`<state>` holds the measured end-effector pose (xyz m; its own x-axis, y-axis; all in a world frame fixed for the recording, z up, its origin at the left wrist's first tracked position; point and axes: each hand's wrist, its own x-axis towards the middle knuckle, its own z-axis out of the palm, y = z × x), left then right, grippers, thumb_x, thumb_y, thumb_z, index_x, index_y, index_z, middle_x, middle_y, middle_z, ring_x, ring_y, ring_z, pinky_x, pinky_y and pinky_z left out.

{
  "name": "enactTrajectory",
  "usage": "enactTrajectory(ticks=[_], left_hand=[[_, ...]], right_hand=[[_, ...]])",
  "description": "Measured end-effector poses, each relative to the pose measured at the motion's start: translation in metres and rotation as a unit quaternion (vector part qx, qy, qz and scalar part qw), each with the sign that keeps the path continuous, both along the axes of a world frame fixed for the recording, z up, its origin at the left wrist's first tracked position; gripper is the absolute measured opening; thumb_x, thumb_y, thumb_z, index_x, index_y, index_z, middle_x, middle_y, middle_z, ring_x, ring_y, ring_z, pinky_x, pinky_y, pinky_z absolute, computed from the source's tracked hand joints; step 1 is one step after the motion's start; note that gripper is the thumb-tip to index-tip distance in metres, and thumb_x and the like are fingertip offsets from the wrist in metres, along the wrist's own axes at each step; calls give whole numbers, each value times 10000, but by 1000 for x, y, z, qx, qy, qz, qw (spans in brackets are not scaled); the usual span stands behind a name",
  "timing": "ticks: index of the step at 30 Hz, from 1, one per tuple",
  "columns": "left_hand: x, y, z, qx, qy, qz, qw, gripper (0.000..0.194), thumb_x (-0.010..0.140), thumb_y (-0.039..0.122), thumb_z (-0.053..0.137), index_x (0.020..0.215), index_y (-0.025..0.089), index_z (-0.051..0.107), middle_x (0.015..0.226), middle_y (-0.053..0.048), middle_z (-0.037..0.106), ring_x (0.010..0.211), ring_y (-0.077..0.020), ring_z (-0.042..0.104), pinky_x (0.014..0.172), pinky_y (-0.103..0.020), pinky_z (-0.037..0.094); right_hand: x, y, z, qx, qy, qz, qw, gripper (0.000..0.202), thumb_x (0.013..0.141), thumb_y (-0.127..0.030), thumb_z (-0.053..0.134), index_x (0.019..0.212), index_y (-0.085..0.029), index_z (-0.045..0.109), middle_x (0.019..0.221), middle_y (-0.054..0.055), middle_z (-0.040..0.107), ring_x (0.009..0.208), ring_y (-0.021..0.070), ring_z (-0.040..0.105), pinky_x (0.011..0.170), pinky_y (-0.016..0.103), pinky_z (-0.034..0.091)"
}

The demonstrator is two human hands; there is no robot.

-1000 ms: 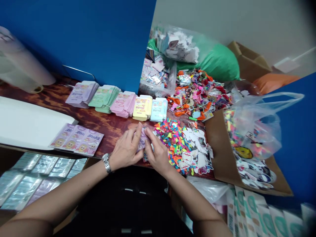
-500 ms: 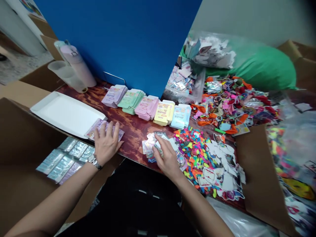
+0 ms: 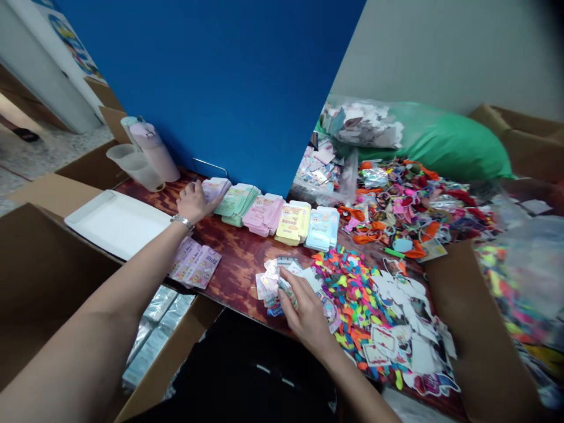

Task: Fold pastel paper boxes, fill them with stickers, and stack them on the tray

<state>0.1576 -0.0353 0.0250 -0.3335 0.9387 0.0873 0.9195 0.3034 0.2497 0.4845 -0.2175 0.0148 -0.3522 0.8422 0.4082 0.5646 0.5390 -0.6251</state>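
Observation:
My left hand [image 3: 192,202], with a metal wristwatch, reaches across the table to the near end of a stack of purple flat printed boxes [image 3: 217,187]. Its thumb and fingers are apart on either side of that end, and it lifts nothing. My right hand [image 3: 304,308] rests low over a loose pile of small printed cards [image 3: 274,288], with a few cards pinched between thumb and fingers. Purple printed packs [image 3: 198,264] lie near the table edge, partly behind my left forearm. Green [image 3: 238,204], pink [image 3: 263,214], yellow [image 3: 291,223] and blue box stacks [image 3: 322,228] continue the row.
A white tray [image 3: 118,223] stands left, before a pink bottle [image 3: 158,153] and clear cup [image 3: 136,169]. Colourful balloons [image 3: 352,288] and white cut-outs [image 3: 416,329] cover the right side. A cardboard box [image 3: 154,370] with wrapped packs stands below. A blue panel [image 3: 220,76] rises behind.
My left hand has left the purple packs by the tray and moved forward to the purple box stack. My right hand stays at the card pile. The view has shifted slightly.

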Motion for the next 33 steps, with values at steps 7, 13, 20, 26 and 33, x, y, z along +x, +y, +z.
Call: enactTrajectory(ticks=[7, 13, 20, 26, 33], left_hand=[[-16, 50, -9, -90, -41, 4, 995, 984, 639, 730, 628, 1290, 16, 447, 1265, -316, 553, 1167, -430, 556, 932, -472, 458], [-7, 21, 10, 32, -67, 10, 997, 1094, 591, 678, 700, 1403, 45, 329, 1328, -277, 452, 1240, -427, 491, 1028, -485, 425], [85, -66, 17, 185, -135, -202, 952, 978, 586, 476, 785, 1377, 74, 373, 1266, -191, 494, 1221, -351, 504, 1045, -458, 449], [141, -120, -1, 199, -197, -295, 914, 721, 702, 259, 689, 1345, 154, 378, 1214, -125, 580, 1077, -268, 631, 898, -369, 538], [151, -135, 1, 189, -144, -420, 876, 686, 750, 206, 669, 1370, 214, 376, 1253, -110, 579, 1110, -248, 599, 915, -355, 532]], right_hand=[[5, -5, -3, -14, -3, -12, 1000, 502, 953, -166, 515, 1442, -254, 450, 1216, 104, 670, 1096, 235, 649, 910, 395, 581], [3, 2, -1, -5, 3, -4, 1000, 499, 948, -169, 526, 1435, -253, 456, 1228, 91, 667, 1120, 224, 642, 937, 379, 570], [-17, 34, 27, 103, 20, -41, 994, 490, 956, -176, 509, 1443, -189, 453, 1333, 132, 594, 1261, 224, 554, 1066, 387, 489], [-16, 39, 23, 142, -89, -133, 977, 374, 948, -255, 538, 1306, -170, 608, 1453, 184, 461, 1278, 298, 524, 1044, 457, 491], [-1, 21, 24, -17, 123, -59, 990, 374, 982, -293, 497, 1344, -215, 548, 1327, 117, 590, 1213, 210, 583, 1026, 368, 500]])
